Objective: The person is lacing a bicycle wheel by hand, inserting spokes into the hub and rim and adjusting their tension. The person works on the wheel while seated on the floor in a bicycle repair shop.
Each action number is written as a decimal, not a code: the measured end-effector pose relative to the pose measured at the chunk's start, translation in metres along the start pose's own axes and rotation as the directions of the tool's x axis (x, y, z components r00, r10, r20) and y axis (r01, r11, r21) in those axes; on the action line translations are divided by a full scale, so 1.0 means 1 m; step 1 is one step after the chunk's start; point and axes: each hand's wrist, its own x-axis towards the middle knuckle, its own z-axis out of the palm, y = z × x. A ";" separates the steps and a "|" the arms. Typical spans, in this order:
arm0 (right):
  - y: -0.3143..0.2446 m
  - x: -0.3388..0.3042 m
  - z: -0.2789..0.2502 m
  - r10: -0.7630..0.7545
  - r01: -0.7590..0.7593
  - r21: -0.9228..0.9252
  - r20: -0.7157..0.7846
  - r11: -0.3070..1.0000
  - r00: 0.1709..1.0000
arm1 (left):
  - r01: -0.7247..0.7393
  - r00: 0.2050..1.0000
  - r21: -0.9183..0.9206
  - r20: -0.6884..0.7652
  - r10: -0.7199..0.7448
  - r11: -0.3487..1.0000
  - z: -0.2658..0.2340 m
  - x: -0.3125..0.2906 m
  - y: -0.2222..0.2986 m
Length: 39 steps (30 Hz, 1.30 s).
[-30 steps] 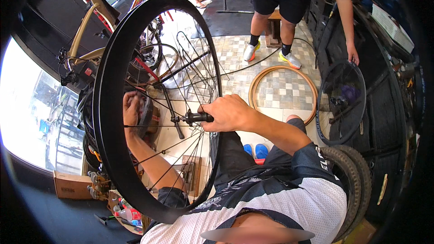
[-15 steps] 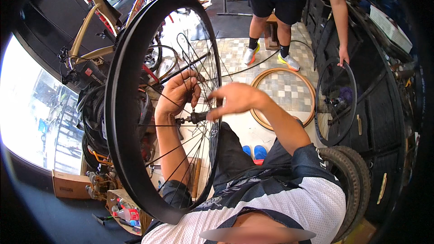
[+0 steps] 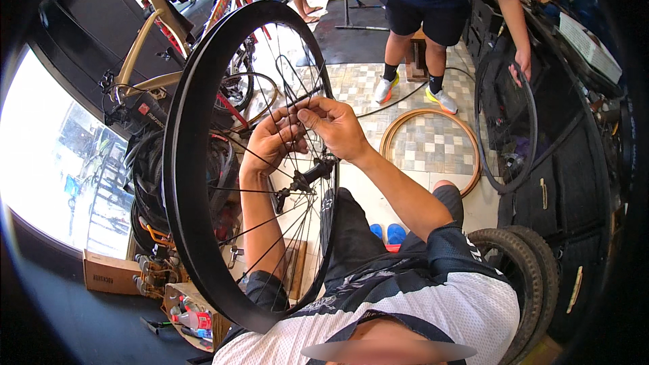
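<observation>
1. Right hand point(image 3: 338, 128) has left the hub point(image 3: 315, 174), meets left hand point(image 3: 269, 143) at spokes point(image 3: 230, 188): work centres there now.
2. Grip: both bunched; can't tell whether clamped.
3. Wheel point(image 3: 177, 162) on edge, left of centre.

head view, clock from hub point(image 3: 314, 173) | left hand point(image 3: 270, 140) sat at 10, right hand point(image 3: 338, 130) at 1; fingertips met among spokes, grip unclear | left forearm showed through black wheel point(image 3: 181, 162) | tan hoops point(image 3: 433, 111) lay at 3 | co-worker's hand point(image 3: 521, 67) touched black tyre point(image 3: 531, 118) at 2 | gold bike frame point(image 3: 140, 47) stood at 10 | knobby tyres point(image 3: 533, 277) at 4 | bottle point(image 3: 196, 320) at 7
</observation>
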 end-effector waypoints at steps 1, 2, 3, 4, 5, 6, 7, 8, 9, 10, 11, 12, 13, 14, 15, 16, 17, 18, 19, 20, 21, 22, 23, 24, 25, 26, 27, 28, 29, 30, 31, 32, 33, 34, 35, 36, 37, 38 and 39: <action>-0.001 0.001 0.002 0.014 -0.015 0.018 0.010 1.000 1.000 | -0.029 0.999 0.031 -0.045 0.031 0.999 0.001 -0.001 0.000; -0.001 0.002 0.005 0.028 -0.029 0.036 0.021 0.999 0.999 | -0.057 0.994 0.064 -0.090 0.063 0.996 0.001 -0.001 0.001; -0.001 0.004 0.008 -0.050 0.051 -0.048 0.021 0.998 0.999 | -0.132 0.984 0.187 -0.093 0.152 0.973 0.001 0.000 0.009; -0.003 0.003 0.009 -0.036 0.039 -0.117 0.020 0.992 0.999 | -0.143 0.970 0.343 -0.138 0.201 0.928 0.003 -0.002 0.016; -0.007 0.002 0.009 -0.023 0.026 -0.186 0.019 0.982 1.000 | -0.204 0.953 0.388 -0.131 0.273 0.899 0.006 -0.003 0.022; -0.013 0.001 0.012 -0.011 0.014 -0.254 0.013 0.967 1.000 | -0.260 0.933 0.432 -0.119 0.340 0.864 0.013 -0.002 0.028; -0.017 0.001 0.014 -0.014 0.014 -0.301 0.002 0.954 1.000 | -0.295 0.914 0.487 -0.107 0.392 0.822 0.018 -0.001 0.030; -0.017 0.001 0.014 -0.001 -0.003 -0.329 -0.013 0.944 1.000 | -0.305 0.901 0.530 -0.108 0.419 0.791 0.025 -0.002 0.034; -0.018 0.001 0.014 0.010 -0.018 -0.352 -0.025 0.936 1.000 | -0.310 0.888 0.577 -0.109 0.448 0.755 0.033 -0.006 0.041; -0.019 0.001 0.015 0.020 -0.033 -0.375 -0.039 0.927 0.999 | -0.314 0.873 0.621 -0.107 0.475 0.718 0.036 -0.009 0.044; -0.017 0.001 0.014 -0.023 0.014 -0.337 -0.022 0.941 0.999 | -0.318 0.865 0.583 -0.144 0.480 0.748 0.026 -0.012 0.047; -0.015 0.002 0.014 -0.017 0.007 -0.339 -0.026 0.941 1.000 | -0.353 0.849 0.510 -0.179 0.498 0.785 0.035 -0.019 0.058; -0.015 0.001 0.014 -0.011 -0.001 -0.344 -0.034 0.939 0.999 | -0.383 0.809 0.529 -0.203 0.552 0.757 0.037 -0.022 0.066; -0.015 0.000 0.014 -0.005 -0.010 -0.349 -0.042 0.937 0.999 | -0.412 0.765 0.550 -0.225 0.603 0.727 0.039 -0.024 0.073; -0.014 -0.001 0.015 -0.025 0.009 -0.336 -0.043 0.942 0.999 | -0.480 0.727 0.458 -0.270 0.631 0.748 0.047 -0.022 0.075; -0.015 -0.002 0.015 -0.012 -0.008 -0.370 -0.050 0.929 0.999 | -0.496 0.752 0.380 -0.261 0.605 0.781 0.052 -0.023 0.078; -0.016 -0.003 0.015 0.002 -0.025 -0.404 -0.057 0.915 0.998 | -0.505 0.777 0.300 -0.250 0.578 0.809 0.057 -0.025 0.080; -0.017 -0.003 0.017 0.015 -0.039 -0.433 -0.059 0.900 0.998 | -0.512 0.797 0.222 -0.238 0.555 0.830 0.061 -0.027 0.083; -0.018 -0.003 0.020 -0.012 -0.016 -0.452 -0.059 0.892 0.998 | -0.526 0.795 0.216 -0.219 0.566 0.822 0.065 -0.027 0.084; -0.017 -0.003 0.020 -0.019 -0.011 -0.459 -0.061 0.888 0.998 | -0.536 0.796 0.201 -0.204 0.570 0.820 0.067 -0.027 0.087; -0.017 -0.003 0.018 -0.029 -0.004 -0.469 -0.064 0.883 0.998 | -0.546 0.797 0.184 -0.188 0.575 0.817 0.069 -0.026 0.089; -0.017 -0.003 0.016 -0.039 0.002 -0.479 -0.067 0.878 0.997 | -0.556 0.797 0.165 -0.171 0.579 0.814 0.071 -0.025 0.090; -0.017 -0.003 0.016 -0.058 0.013 -0.482 -0.079 0.876 0.995 | -0.601 0.778 0.149 -0.117 0.617 0.785 0.072 -0.024 0.089; -0.018 -0.003 0.017 -0.081 0.035 -0.494 -0.072 0.869 0.994 | -0.643 0.754 0.130 -0.066 0.654 0.754 0.075 -0.024 0.087; -0.020 -0.002 0.018 -0.104 0.057 -0.506 -0.066 0.861 0.992 | -0.646 0.752 0.125 -0.064 0.656 0.753 0.075 -0.023 0.087; -0.021 -0.002 0.019 -0.127 0.079 -0.517 -0.059 0.852 0.990 | -0.649 0.750 0.119 -0.063 0.658 0.751 0.075 -0.022 0.086; -0.021 -0.002 0.019 -0.124 0.072 -0.535 -0.062 0.842 0.990 | -0.614 0.772 0.126 -0.109 0.627 0.779 0.073 -0.020 0.087; -0.021 -0.002 0.019 -0.122 0.065 -0.552 -0.066 0.831 0.990 | -0.578 0.790 0.131 -0.155 0.593 0.805 0.072 -0.018 0.087; -0.022 -0.002 0.018 -0.119 0.058 -0.569 -0.070 0.820 0.990 | -0.592 0.787 0.100 -0.142 0.600 0.800 0.070 -0.016 0.087; -0.023 0.000 0.018 -0.102 0.048 -0.575 -0.061 0.817 0.993 | -0.603 0.784 0.071 -0.132 0.607 0.795 0.068 -0.014 0.087; -0.025 0.003 0.015 -0.084 0.038 -0.581 -0.053 0.813 0.995 | -0.613 0.780 0.042 -0.123 0.613 0.789 0.065 -0.013 0.087; -0.027 0.005 0.013 -0.066 0.028 -0.586 -0.044 0.809 0.997 | -0.609 0.789 -0.001 -0.105 0.605 0.793 0.061 -0.011 0.087; -0.029 0.007 0.010 -0.128 0.075 -0.636 -0.038 0.768 0.991 | -0.605 0.795 -0.044 -0.086 0.600 0.795 0.056 -0.011 0.087; -0.031 0.008 0.006 -0.189 0.120 -0.683 -0.027 0.721 0.982 | -0.605 0.796 -0.089 -0.073 0.601 0.791 0.053 -0.009 0.087; -0.033 0.009 0.003 -0.249 0.162 -0.725 -0.013 0.669 0.968 | -0.602 0.798 -0.135 -0.060 0.600 0.787 0.050 -0.008 0.087; -0.038 0.011 -0.001 -0.313 0.195 -0.768 -0.008 0.610 0.950 | -0.602 0.795 -0.189 -0.052 0.604 0.776 0.048 -0.004 0.084; -0.046 0.012 -0.001 -0.336 0.190 -0.782 -0.026 0.594 0.942 | -0.604 0.790 -0.235 -0.049 0.612 0.761 0.047 -0.003 0.084; -0.055 0.012 0.001 -0.359 0.185 -0.795 -0.044 0.578 0.932 | -0.609 0.781 -0.256 -0.033 0.623 0.750 0.047 -0.004 0.085; -0.065 0.010 0.002 -0.331 0.176 -0.778 -0.044 0.604 0.943 | -0.612 0.773 -0.281 -0.016 0.634 0.739 0.046 -0.004 0.084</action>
